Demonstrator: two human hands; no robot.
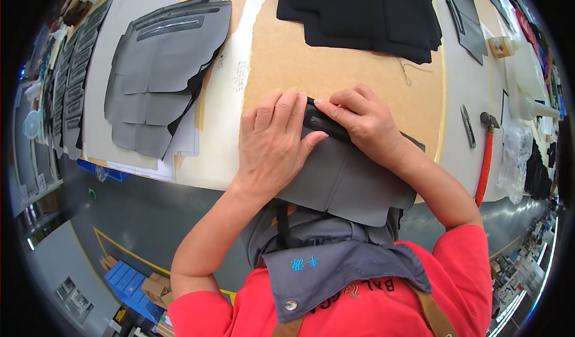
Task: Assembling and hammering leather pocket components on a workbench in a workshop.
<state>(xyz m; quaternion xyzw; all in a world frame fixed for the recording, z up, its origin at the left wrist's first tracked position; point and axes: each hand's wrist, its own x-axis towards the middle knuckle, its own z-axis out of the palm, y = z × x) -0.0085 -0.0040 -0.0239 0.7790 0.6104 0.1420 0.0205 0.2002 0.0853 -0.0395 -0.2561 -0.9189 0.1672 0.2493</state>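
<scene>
A grey sheet-material panel point(347, 181) lies at the table's front edge, its lower part hanging over toward my apron. Along its far edge runs a black strip with a slot-like dark inset point(323, 120). My left hand point(271, 139) rests flat on the panel's left end, fingers stretched and thumb apart. At the far edge, my right hand point(366, 124) is closed, thumb and fingers pinching the panel's black border. The exact pinch point is partly hidden by the fingers.
Overlapping grey panels point(173, 67) lie at left, and stacked black pieces point(359, 17) at the back. On the right are a red-handled hammer point(486, 157), a slim metal tool point(467, 126), clear plastic wrap point(515, 163) and a small jar point(502, 46). A loose thread point(408, 73) lies on the board.
</scene>
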